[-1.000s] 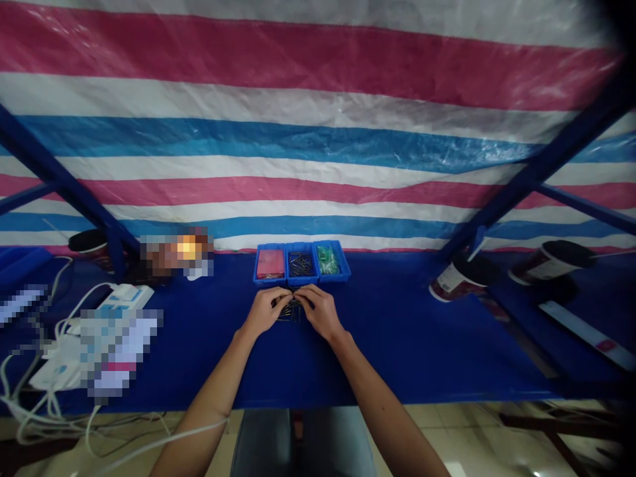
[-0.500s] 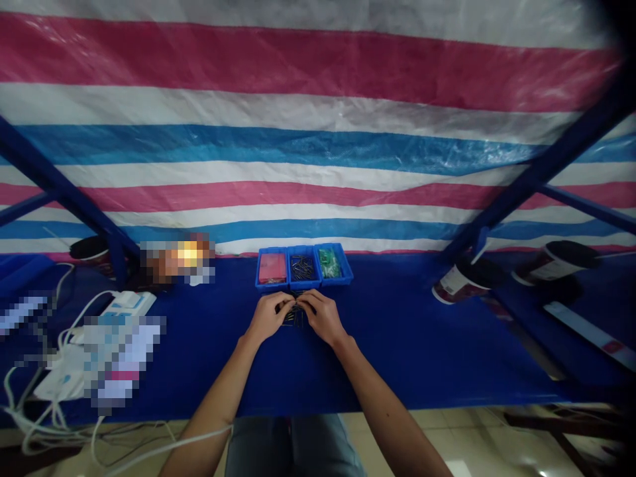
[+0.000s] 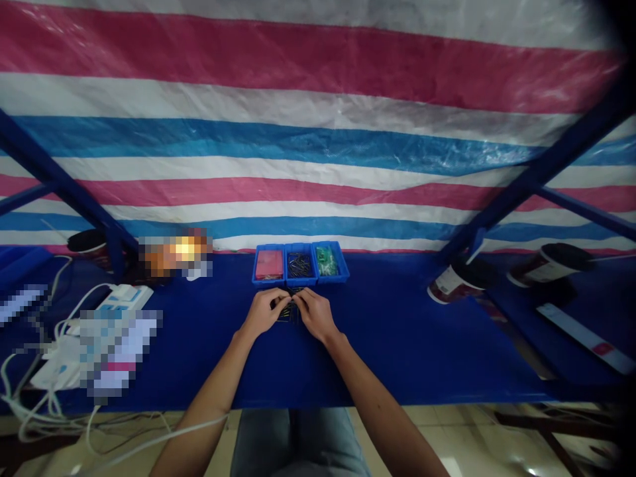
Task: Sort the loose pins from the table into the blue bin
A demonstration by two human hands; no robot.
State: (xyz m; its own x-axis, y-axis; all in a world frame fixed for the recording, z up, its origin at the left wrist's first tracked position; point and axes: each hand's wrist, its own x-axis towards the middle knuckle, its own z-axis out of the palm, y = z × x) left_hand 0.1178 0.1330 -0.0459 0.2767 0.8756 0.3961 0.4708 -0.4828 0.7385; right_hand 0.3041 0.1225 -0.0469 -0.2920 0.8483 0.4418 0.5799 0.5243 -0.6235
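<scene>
My left hand (image 3: 265, 310) and my right hand (image 3: 314, 313) meet fingertip to fingertip just in front of three joined blue bins. Both pinch at something too small to make out. Under and between the fingers, thin dark pieces with some yellowish ones (image 3: 284, 315) lie on the blue table (image 3: 397, 351). The left bin holds a stack of flat pink pieces (image 3: 269, 264). Thin dark metal-looking pieces (image 3: 299, 265) fill the middle bin. In the right bin are green and clear small items (image 3: 327, 262).
On the left lie a white power strip (image 3: 126, 301) and loose white cables (image 3: 54, 414). A dark-lidded cup (image 3: 454, 281) stands at the right, with another cup (image 3: 544, 264) beyond the blue frame post. Striped plastic sheeting (image 3: 318, 139) hangs behind the table.
The view has shifted slightly. My hands stay together at the same spot, with small finger movements and the right fingers a little more drawn together.
</scene>
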